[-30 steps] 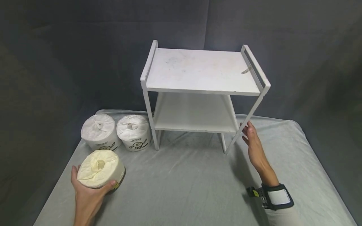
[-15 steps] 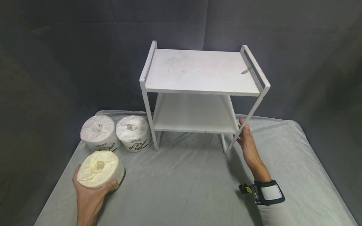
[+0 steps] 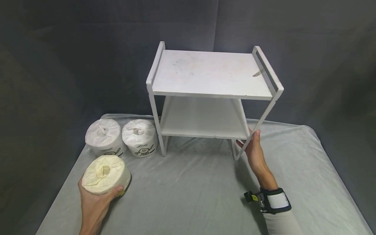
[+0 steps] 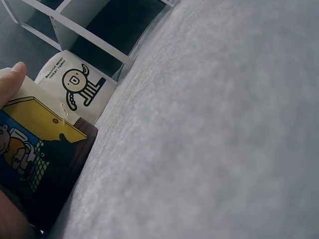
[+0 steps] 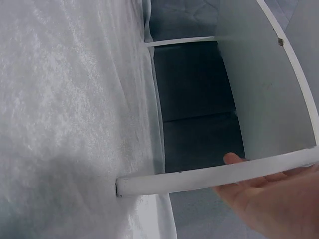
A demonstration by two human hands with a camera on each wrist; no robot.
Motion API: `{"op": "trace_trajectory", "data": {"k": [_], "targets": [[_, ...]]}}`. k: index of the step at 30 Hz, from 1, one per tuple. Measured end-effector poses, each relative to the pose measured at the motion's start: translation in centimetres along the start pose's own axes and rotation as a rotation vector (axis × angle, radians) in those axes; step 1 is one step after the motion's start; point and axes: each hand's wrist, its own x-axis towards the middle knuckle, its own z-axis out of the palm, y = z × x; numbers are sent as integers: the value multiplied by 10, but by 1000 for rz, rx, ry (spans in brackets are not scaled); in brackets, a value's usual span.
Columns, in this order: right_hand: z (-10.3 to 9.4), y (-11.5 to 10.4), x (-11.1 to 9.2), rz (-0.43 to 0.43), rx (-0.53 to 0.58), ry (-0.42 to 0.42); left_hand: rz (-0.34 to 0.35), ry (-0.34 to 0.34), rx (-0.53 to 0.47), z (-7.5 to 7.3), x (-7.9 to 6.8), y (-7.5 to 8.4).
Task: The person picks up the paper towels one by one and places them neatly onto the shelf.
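Observation:
In the head view my left hand (image 3: 94, 206) grips a cream toilet roll (image 3: 113, 178) at the front left, thumb on its near right side. The left wrist view shows the roll's coloured cartoon print (image 4: 47, 137) and my thumb against it. A white two-tier shelf (image 3: 212, 73) stands at the back centre. My right hand (image 3: 256, 157) holds its right front leg; in the right wrist view the fingers reach past the white leg (image 5: 199, 179) from behind, partly hidden by it.
Two white toilet rolls, one at far left (image 3: 102, 133) and one beside the shelf's left leg (image 3: 139, 138), stand behind the cream one. A pale cloth (image 3: 176, 195) covers the table. Dark fabric (image 3: 88, 49) hangs behind and at the sides.
My right hand has moved left onto the shelf's right front leg, its fingers now around it. The left hand and the cream toilet roll have hardly moved.

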Motion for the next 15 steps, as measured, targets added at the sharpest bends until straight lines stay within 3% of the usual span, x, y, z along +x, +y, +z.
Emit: {"op": "trace_trajectory", "data": {"k": [8,15], "targets": [[3,1,-1,1,-41,54,-2,0,-14,3,-1,0],[6,3,0,-3,15,69,-3,6,0,2,-2,0]]}}
